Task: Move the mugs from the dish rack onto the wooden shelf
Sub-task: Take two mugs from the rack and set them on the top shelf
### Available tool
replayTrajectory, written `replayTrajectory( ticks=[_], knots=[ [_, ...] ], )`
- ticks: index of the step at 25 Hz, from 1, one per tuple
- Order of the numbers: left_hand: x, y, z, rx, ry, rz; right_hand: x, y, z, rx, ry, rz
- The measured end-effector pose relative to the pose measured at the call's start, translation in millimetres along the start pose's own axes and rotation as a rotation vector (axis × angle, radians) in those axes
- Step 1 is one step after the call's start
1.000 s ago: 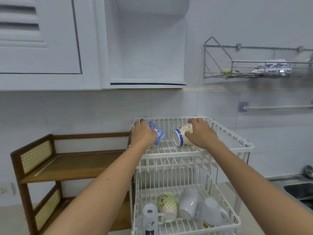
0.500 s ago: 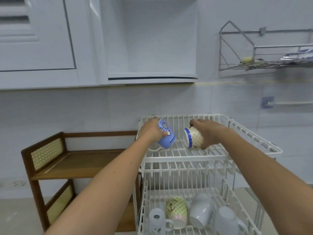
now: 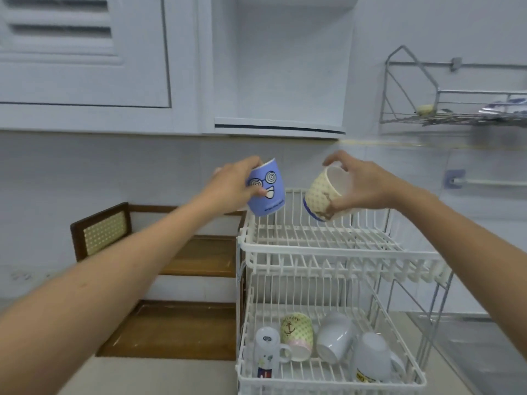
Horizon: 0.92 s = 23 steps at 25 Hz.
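My left hand (image 3: 232, 186) grips a blue mug (image 3: 266, 187) with a spiral-eyed cartoon face, held in the air above the top tier's left corner. My right hand (image 3: 363, 183) holds a cream dotted mug (image 3: 322, 195) with a blue base, tilted, its mouth up and to the right. Both mugs hang above the white two-tier dish rack (image 3: 328, 253), whose top tier holds nothing. Several mugs lie in the bottom tier, among them a cream anchor mug (image 3: 296, 333) and a white mug (image 3: 333, 340). The wooden shelf (image 3: 199, 256) stands left of the rack, partly behind my left arm.
White wall cabinets (image 3: 85, 67) hang overhead. A metal wire wall rack (image 3: 450, 109) is at the upper right, a towel bar (image 3: 484, 182) below it. The shelf's lower board (image 3: 176, 332) sits near the counter. A steel sink edge (image 3: 484, 352) lies at the lower right.
Both hands have lifted their mugs up off the rack's top tier. The blue mug has turned mouth-up and the cream mug has tipped mouth-up as well.
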State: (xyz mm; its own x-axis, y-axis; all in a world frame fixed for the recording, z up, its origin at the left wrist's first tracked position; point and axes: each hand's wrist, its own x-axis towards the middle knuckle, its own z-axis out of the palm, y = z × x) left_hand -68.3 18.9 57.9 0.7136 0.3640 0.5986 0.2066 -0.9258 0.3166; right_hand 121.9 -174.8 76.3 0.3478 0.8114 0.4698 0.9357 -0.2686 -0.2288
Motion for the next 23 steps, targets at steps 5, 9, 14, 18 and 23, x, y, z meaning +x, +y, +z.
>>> replayTrajectory(
  ticks=[5,9,14,18,23],
  knots=[
    [-53,-60,-64,0.178,-0.006,0.049,6,-87,-1,0.154,-0.082,-0.086],
    [-83,-120,-97,0.361,-0.071,0.013,28,-153,37,0.090,-0.119,-0.192],
    [-95,-203,-110,0.476,-0.157,-0.115,76,-207,109,0.044,-0.186,-0.198],
    [-85,-259,-93,0.546,-0.192,-0.119,126,-224,164,-0.021,-0.251,-0.093],
    [-63,-310,-59,0.651,-0.233,-0.093,168,-224,245,-0.112,-0.366,0.078]
  ],
)
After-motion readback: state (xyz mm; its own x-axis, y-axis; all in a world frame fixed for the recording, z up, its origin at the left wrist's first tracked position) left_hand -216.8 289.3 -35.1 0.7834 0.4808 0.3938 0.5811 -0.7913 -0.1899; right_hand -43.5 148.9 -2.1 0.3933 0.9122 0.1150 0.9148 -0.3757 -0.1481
